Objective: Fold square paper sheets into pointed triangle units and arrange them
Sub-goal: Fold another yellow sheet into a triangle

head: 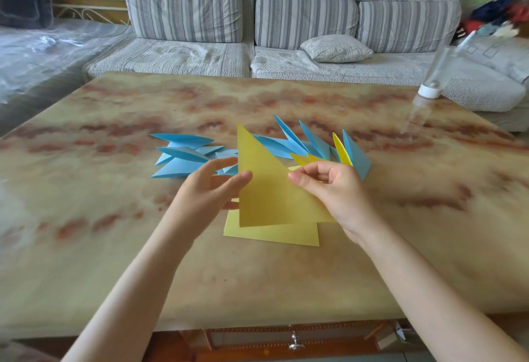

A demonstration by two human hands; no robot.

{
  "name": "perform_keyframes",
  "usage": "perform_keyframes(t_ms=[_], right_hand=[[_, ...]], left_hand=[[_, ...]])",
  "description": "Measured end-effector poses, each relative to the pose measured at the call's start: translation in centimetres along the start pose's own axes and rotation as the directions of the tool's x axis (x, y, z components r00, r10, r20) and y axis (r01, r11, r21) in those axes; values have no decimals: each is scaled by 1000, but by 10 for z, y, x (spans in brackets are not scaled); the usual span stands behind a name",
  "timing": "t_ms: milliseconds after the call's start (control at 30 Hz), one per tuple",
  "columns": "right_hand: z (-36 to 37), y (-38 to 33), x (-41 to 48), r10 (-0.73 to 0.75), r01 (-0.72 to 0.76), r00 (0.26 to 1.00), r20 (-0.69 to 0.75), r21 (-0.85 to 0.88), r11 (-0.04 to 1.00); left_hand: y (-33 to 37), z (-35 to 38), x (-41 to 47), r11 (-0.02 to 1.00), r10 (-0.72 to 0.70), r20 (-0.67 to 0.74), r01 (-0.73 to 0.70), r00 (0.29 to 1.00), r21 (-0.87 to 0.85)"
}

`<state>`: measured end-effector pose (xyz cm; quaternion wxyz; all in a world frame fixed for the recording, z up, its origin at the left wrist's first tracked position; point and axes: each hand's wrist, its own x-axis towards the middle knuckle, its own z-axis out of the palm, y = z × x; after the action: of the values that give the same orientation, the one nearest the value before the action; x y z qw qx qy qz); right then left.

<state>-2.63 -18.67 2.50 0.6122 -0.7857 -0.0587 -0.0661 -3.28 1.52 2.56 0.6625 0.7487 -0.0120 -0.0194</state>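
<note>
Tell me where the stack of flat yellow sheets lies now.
In the head view, the stack of yellow sheets lies on the table at the centre, just below the raised yellow triangle and nearer than the blue units.

The left hand (206,187) pinches a yellow paper triangle (266,189) at nine o'clock; the right hand (335,189) pinches it at three; blue pointy pieces (183,155) lie at twelve; yellow sheets (272,235) at six.
</note>
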Motion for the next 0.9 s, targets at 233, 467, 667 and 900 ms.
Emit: perform_keyframes(t_ms=[233, 467, 667, 900], right_hand=[[-8, -7, -2, -52, 58, 962, 268, -14, 998], [-18, -5, -2, -216, 264, 874, 434, -54, 963], [-8, -5, -4, -219, 255, 869, 443, -22, 967], [-1, 1, -2, -165, 138, 910, 381, 97, 986]], left_hand=[[-3, -7, 3, 999, 37, -76, -35, 996, 30], [-3, -16, 1, 998, -9, 24, 7, 1000, 55], [-2, -13, -1, 997, -44, 118, 36, 992, 71], [0, -11, -4, 996, -28, 113, 18, 993, 89]])
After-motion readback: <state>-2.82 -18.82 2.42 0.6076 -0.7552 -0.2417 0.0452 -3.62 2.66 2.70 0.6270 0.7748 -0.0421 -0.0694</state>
